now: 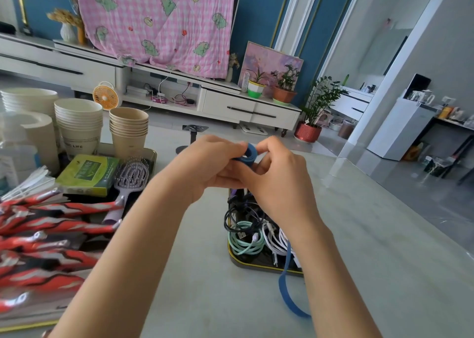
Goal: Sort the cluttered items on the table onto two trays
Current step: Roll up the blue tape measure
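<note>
While both hands meet over the middle of the bench [372, 235], the left hand [205, 163] and right hand [279, 181] pinch a small roll of blue strap [250, 153], curled fingers [266, 145] closed on its coil. Its loose tail [287, 294] drops past the right wrist and loops on the bench toward 5 o'clock. Just below the hands, toward 6 o'clock, a black tray [256, 266] holds coiled cables [246, 240]. At 9 o'clock a second tray [153, 154] carries stacked paper cups [129, 130], a green box [88, 174], a lilac hairbrush [132, 177] and red-and-black packets [46, 224].
</note>
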Motion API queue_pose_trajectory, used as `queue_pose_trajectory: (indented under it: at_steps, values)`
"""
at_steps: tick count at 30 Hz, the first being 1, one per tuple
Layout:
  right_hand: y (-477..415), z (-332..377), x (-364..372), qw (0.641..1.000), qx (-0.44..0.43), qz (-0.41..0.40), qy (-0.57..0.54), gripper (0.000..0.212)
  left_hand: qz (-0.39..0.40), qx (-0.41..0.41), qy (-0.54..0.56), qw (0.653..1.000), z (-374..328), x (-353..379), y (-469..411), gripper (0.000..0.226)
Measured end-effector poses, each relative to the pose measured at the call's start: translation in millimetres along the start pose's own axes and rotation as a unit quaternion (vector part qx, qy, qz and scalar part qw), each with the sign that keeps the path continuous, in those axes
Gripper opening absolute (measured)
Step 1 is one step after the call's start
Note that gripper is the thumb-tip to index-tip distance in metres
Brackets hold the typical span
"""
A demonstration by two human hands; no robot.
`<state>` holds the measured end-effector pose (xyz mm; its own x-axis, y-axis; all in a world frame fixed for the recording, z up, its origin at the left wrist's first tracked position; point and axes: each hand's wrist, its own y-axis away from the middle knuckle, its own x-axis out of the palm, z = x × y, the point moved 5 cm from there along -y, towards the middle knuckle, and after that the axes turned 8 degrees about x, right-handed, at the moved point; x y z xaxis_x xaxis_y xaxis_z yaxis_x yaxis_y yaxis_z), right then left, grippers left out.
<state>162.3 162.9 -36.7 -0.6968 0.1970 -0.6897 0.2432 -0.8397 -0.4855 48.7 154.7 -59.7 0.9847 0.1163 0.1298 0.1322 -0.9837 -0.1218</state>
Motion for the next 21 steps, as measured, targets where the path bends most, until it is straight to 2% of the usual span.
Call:
queue_pose_trajectory:
  at_steps: [3,6,8,10,13,15,18,21]
  values:
    - [-0.1,-0.7,6.1,0.992,-0.015,0.119,-0.048,0.038,0.035,-0.023,-0.015,0.999,-1.7,-13.3,3.5,0.020]
    - [3.6,-0.6,8.3,0.975,-0.007,0.197,-0.103,0.034,0.121,-0.052,-0.064,0.989,-3.2,-23.4,12.8,0.024]
    - [4.3,2.3,7.6,0.979,-0.014,0.179,-0.101,0.027,0.144,-0.054,-0.076,0.985,-3.0,-25.1,16.3,0.026]
    - [3.3,5.4,5.3,0.989,-0.014,0.122,-0.085,0.023,0.109,-0.035,-0.042,0.993,-4.1,-22.3,12.5,0.025]
    - [2.7,8.9,-1.1,0.999,-0.008,0.002,-0.053,0.024,0.044,0.003,0.072,0.996,-7.1,-7.9,5.3,0.023]
    - [3.6,9.2,-3.0,0.999,0.001,-0.041,-0.029,0.027,0.017,0.021,0.108,0.994,-6.9,2.1,2.9,0.020]
    - [3.7,6.6,-1.2,0.999,-0.007,-0.042,0.009,0.028,-0.017,0.022,0.118,0.993,-3.9,6.6,0.4,0.020]
    - [1.3,3.9,2.8,0.998,-0.018,0.046,-0.036,0.031,0.017,-0.004,0.060,0.998,-2.2,-1.7,1.3,0.020]
